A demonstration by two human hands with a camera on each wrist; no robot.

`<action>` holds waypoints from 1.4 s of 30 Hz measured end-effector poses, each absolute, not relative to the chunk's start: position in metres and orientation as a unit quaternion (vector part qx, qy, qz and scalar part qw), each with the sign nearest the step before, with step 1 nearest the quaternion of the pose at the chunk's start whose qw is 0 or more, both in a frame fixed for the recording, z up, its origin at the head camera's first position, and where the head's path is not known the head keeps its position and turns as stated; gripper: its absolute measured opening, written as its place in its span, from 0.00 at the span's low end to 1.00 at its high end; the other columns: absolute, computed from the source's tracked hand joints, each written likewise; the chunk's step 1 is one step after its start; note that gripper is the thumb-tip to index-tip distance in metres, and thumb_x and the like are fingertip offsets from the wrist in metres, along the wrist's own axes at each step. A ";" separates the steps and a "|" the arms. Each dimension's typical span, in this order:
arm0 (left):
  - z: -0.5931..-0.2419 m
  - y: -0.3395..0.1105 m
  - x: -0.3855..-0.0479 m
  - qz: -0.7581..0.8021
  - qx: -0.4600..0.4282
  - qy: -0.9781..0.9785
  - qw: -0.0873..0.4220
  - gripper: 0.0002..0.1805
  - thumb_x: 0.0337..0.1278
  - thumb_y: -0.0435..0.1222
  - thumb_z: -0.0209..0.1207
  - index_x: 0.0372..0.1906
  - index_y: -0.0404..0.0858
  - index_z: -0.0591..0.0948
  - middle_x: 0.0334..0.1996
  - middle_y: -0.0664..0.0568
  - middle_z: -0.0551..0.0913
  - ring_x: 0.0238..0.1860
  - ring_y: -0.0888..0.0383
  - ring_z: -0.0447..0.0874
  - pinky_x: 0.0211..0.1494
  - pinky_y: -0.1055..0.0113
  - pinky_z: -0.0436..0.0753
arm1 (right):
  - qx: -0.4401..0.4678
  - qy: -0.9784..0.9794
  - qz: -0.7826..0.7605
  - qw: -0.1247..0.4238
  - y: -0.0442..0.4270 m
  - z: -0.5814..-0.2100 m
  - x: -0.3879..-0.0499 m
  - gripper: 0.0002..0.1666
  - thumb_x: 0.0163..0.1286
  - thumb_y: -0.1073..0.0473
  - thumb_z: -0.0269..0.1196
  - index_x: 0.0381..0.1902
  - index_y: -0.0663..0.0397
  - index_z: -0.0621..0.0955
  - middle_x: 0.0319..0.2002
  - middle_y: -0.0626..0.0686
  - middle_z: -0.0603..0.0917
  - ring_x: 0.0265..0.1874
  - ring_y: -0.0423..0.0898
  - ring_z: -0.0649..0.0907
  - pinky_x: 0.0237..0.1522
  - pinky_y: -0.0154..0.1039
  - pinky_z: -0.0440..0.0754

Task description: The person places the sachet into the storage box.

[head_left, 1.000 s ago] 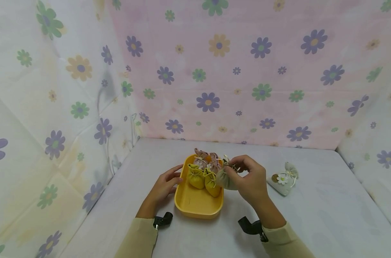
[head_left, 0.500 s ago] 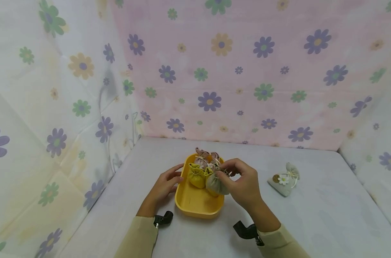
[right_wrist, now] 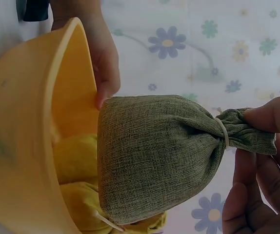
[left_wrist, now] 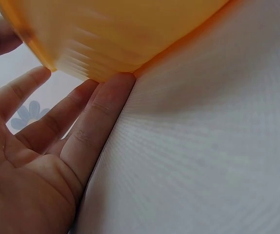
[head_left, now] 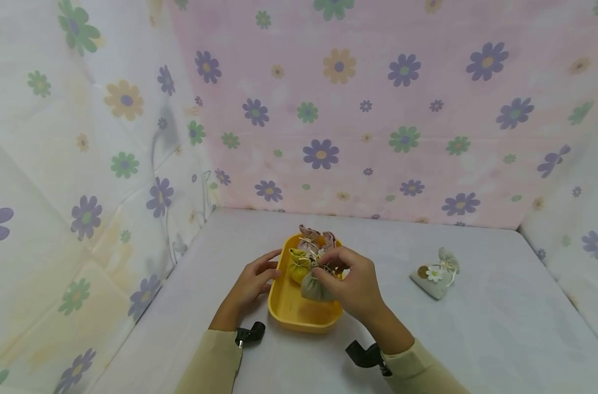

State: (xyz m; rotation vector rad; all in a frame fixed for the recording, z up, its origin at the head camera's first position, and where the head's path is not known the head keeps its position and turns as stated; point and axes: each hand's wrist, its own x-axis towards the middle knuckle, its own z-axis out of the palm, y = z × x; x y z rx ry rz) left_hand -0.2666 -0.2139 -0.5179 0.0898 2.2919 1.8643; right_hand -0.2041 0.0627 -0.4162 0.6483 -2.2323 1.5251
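My right hand (head_left: 355, 282) pinches the gathered neck of a grey-green drawstring pouch (right_wrist: 159, 156) and holds it over the yellow tray (head_left: 299, 322). The pouch hangs bottom-down, its neck tied with a pale cord. Against the tray's left side rests my left hand (head_left: 249, 282); in the left wrist view its straight fingers (left_wrist: 103, 117) touch the outer wall low down. Inside the tray sit yellow pouches (right_wrist: 76, 158), partly hidden by the held one. Pinkish pouches (head_left: 309, 238) stand at the tray's far end.
Another grey-green pouch (head_left: 433, 276) with a white flower lies on the white table (head_left: 481, 323), right of the tray. A pink flowered curtain (head_left: 358, 126) closes off the back, and a white flowered curtain (head_left: 102, 180) the left side.
My right hand has carried the grey-green pouch leftward, from the tray's right edge to above its middle. The left hand has stayed at the tray's side.
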 end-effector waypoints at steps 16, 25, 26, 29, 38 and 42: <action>-0.517 -0.215 -0.266 0.632 0.039 0.768 0.095 0.29 0.67 0.47 0.63 0.72 0.66 0.74 0.63 0.48 0.81 0.59 0.51 0.84 0.54 0.55 0.90 | 0.220 -0.807 0.539 0.100 0.035 -0.429 -0.202 0.11 0.60 0.57 0.78 0.35 0.38 0.85 0.32 0.37 0.85 0.31 0.40 0.82 0.36 0.35 0.87; -0.518 -0.215 -0.266 0.637 0.040 0.763 0.100 0.29 0.68 0.46 0.63 0.72 0.66 0.73 0.62 0.48 0.81 0.58 0.50 0.85 0.55 0.54 0.89 | 0.221 -0.821 0.521 0.071 0.028 -0.438 -0.200 0.09 0.61 0.54 0.77 0.35 0.37 0.85 0.33 0.36 0.84 0.31 0.39 0.81 0.35 0.32 0.85; -0.518 -0.215 -0.267 0.638 0.041 0.762 0.100 0.29 0.68 0.46 0.63 0.72 0.66 0.73 0.63 0.47 0.81 0.59 0.50 0.85 0.55 0.54 0.89 | 0.221 -0.822 0.521 0.069 0.027 -0.438 -0.200 0.09 0.61 0.54 0.77 0.35 0.37 0.86 0.33 0.36 0.85 0.31 0.40 0.81 0.34 0.32 0.85; -0.518 -0.215 -0.267 0.639 0.041 0.762 0.100 0.29 0.68 0.47 0.63 0.72 0.66 0.73 0.63 0.48 0.81 0.59 0.50 0.85 0.55 0.53 0.89 | 0.219 -0.821 0.524 0.062 0.026 -0.441 -0.200 0.08 0.61 0.54 0.77 0.35 0.38 0.86 0.33 0.37 0.85 0.31 0.40 0.81 0.34 0.31 0.85; -0.516 -0.214 -0.265 0.631 0.038 0.768 0.099 0.30 0.68 0.47 0.63 0.73 0.65 0.73 0.63 0.48 0.81 0.59 0.50 0.84 0.56 0.52 0.89 | 0.224 -0.819 0.526 0.048 0.022 -0.446 -0.201 0.07 0.63 0.55 0.76 0.36 0.39 0.87 0.34 0.37 0.87 0.32 0.38 0.82 0.36 0.31 0.86; -0.516 -0.214 -0.265 0.630 0.037 0.769 0.097 0.29 0.69 0.46 0.62 0.72 0.65 0.73 0.63 0.48 0.81 0.60 0.50 0.84 0.55 0.53 0.89 | 0.227 -0.822 0.521 0.045 0.020 -0.451 -0.202 0.07 0.63 0.54 0.76 0.36 0.39 0.87 0.34 0.36 0.87 0.32 0.37 0.83 0.36 0.31 0.87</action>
